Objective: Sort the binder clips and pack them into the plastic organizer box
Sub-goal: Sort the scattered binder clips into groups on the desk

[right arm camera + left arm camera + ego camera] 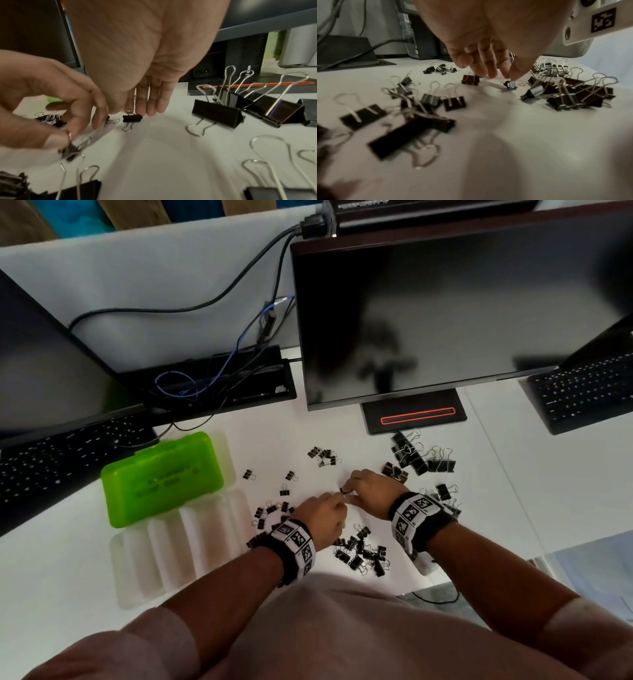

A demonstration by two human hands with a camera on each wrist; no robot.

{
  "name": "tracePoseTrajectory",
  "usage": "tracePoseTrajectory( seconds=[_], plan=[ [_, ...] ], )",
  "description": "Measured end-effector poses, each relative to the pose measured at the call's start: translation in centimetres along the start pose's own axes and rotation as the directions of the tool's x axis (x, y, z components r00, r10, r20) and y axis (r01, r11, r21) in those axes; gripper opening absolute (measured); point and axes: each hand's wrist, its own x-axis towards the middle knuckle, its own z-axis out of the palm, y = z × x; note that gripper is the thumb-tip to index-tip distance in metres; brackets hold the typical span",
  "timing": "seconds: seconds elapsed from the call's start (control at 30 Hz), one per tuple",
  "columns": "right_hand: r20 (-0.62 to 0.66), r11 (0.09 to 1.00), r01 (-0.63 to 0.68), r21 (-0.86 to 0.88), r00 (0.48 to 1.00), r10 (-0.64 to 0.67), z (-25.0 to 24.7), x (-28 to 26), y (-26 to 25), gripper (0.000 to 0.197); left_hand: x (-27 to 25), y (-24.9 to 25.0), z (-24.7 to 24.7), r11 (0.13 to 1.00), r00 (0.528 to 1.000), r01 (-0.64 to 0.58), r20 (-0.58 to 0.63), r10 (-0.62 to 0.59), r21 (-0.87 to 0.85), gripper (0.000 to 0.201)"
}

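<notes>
Black binder clips of different sizes lie scattered on the white desk (308, 426). The organizer box is open at the left, its green lid (164, 477) behind its clear ribbed tray (181, 542), which looks empty. My two hands meet at the desk's middle. My left hand (337, 501) pinches a small clip (510, 84) by thumb and finger, low over the desk. Beside it, my right hand (349, 491) has its thumb and fingertips on another small clip (132, 118) that sits on the desk, at its wire handle.
Large clips (418, 457) are heaped by the monitor stand (414, 416). Medium clips (363, 553) lie near me, and a small heap (323, 457) lies farther back. Keyboards (61, 460) flank the work area, and cables (191, 385) run behind the box.
</notes>
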Motion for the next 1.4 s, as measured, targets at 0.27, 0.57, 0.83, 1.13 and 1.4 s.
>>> tracePoseTrajectory(
  seconds=[0.27,0.57,0.83,1.13,1.4],
  plan=[
    [0.034,0.998,-0.023,0.051,0.999,0.021,-0.7,1.7,-1.9,0.039,-1.2,-3.5,-1.3,0.963,0.97,0.241,-0.057,-0.235,0.12,0.03],
    [0.041,0.978,-0.083,0.194,0.996,0.076,-1.6,4.7,-4.5,0.084,-3.0,-7.2,-2.4,0.898,0.893,0.424,-0.112,-0.436,-0.114,0.036],
    [0.043,0.982,-0.126,0.138,0.992,0.121,-1.6,6.4,-4.9,0.056,-5.1,-10.8,-2.0,0.818,0.82,0.533,-0.106,-0.563,-0.218,0.08],
    [0.11,0.998,-0.056,0.023,0.993,0.054,-0.1,4.6,-4.7,0.044,-6.8,-10.0,-1.0,0.829,0.878,0.383,-0.118,-0.464,-0.409,0.037],
    [0.113,0.992,-0.124,0.038,0.986,0.119,1.5,-0.3,-2.0,0.042,-9.3,-8.5,-0.3,0.794,0.886,0.392,-0.04,-0.462,-0.465,0.046]
  ],
)
